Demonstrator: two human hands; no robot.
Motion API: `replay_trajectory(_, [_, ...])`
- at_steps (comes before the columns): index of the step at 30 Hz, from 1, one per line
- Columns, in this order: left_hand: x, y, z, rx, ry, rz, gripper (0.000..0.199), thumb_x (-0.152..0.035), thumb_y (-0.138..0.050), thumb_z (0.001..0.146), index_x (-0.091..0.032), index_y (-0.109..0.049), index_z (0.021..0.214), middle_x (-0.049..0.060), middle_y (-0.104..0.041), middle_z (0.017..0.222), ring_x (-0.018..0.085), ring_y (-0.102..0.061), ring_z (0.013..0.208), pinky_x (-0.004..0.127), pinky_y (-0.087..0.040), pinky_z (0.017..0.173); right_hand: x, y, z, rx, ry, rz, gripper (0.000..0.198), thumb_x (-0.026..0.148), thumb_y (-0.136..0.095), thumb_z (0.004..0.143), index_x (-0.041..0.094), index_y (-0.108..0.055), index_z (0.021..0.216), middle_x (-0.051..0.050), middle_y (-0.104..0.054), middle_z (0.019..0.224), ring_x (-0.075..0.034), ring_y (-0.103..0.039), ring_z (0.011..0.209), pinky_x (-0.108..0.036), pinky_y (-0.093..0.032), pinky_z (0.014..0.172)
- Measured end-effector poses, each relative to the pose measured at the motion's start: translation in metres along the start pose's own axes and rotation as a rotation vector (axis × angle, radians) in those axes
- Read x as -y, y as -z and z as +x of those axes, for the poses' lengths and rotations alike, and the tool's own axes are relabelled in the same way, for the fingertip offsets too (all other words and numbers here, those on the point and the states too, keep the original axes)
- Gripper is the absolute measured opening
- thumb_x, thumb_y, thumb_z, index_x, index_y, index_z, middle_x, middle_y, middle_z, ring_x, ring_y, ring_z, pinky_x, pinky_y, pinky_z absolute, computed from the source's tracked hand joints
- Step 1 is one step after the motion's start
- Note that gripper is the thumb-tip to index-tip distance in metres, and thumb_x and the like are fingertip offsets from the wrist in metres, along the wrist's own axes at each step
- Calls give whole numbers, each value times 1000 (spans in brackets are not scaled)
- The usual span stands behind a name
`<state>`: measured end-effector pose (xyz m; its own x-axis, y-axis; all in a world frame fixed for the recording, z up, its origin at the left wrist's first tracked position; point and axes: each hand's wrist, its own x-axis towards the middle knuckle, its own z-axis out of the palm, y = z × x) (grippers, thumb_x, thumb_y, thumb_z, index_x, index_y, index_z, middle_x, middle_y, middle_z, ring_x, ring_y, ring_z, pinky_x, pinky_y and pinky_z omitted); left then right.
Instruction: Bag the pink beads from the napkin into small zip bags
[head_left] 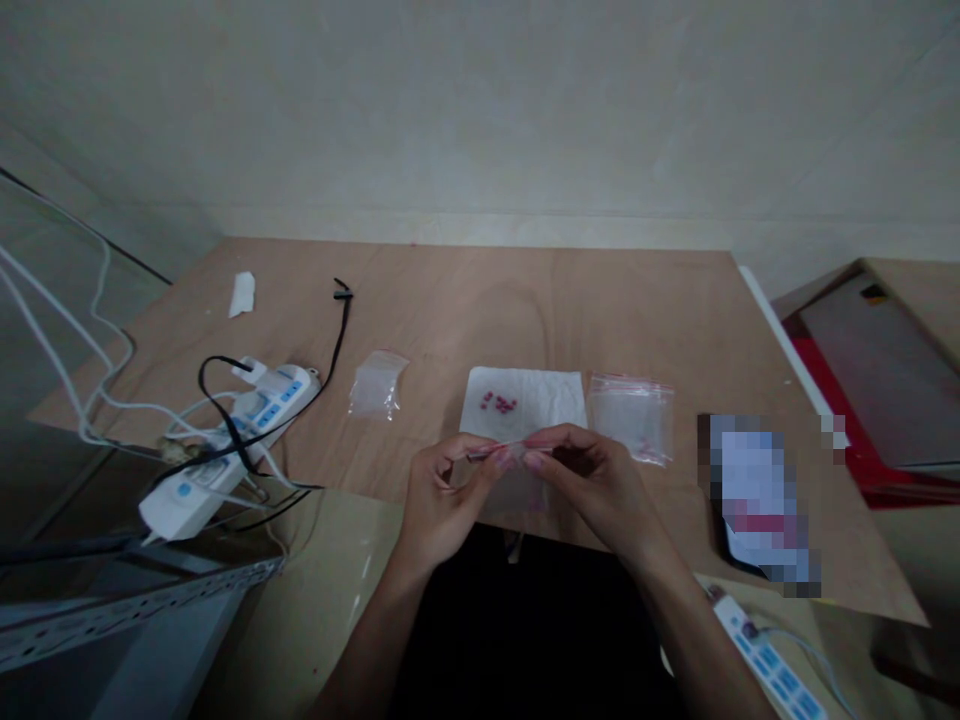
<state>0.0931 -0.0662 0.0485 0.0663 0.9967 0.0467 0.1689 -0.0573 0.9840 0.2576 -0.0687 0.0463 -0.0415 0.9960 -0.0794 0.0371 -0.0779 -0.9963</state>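
My left hand [448, 495] and my right hand [596, 485] meet near the table's front edge. Between thumbs and fingers, both pinch the top edge of a small clear zip bag [516, 492], whose body hangs below the fingertips. Whether its mouth is open, I cannot tell. Just beyond the hands lies a white tissue [551, 395] with several small red bead-like pieces [499, 403] on its left half. To its right rests a stack of clear zip bags [632, 410] with reddish top strips. A separate clear plastic bag [377, 386] lies to the left.
A white power strip [225, 450] with tangled cables occupies the table's left side. A blurred phone [761, 500] lies at the right, above another power strip [769, 655]. A paper scrap [241, 294] sits at the back left. A red box [840, 420] stands beyond the right edge.
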Motion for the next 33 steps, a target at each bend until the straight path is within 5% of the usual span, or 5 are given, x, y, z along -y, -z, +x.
replay_trajectory(9, [-3,-4,1,83,7,-48,15,-32,-71,79,-17,-74,82,6,-77,80,19,-73,74,28,-58,70,3,0,-4,-48,152,-16,19,37,-71,77,20,-69,68,-2,-66,64,-13,-59,60,-25,-48,56])
replay_trajectory(15, [-7,-8,1,43,-49,6,12,-29,-71,79,-18,-75,76,5,-77,73,19,-72,67,28,-58,64,-8,-5,-7,-57,130,83,28,49,-71,77,21,-68,74,-1,-69,67,-14,-64,62,-25,-53,58])
replay_trajectory(28, [4,7,3,105,16,6,23,-38,-65,84,-20,-79,80,5,-78,78,21,-73,72,32,-59,68,3,14,-5,-190,128,-11,15,33,-74,74,22,-73,64,-2,-70,60,-15,-63,55,-25,-52,52])
replay_trajectory(30, [11,19,13,29,-6,88,32,-43,-56,89,-20,-78,85,7,-78,88,23,-73,83,36,-58,78,7,24,1,-272,100,-1,16,36,-73,75,21,-73,68,-2,-69,59,-14,-61,52,-25,-50,50])
replay_trajectory(33, [32,48,38,-377,-70,400,41,-50,-58,85,-16,-72,104,12,-74,107,27,-68,101,43,-52,92,5,52,15,-474,89,-41,27,44,-73,74,19,-72,85,0,-66,58,-10,-51,41,-22,-40,40])
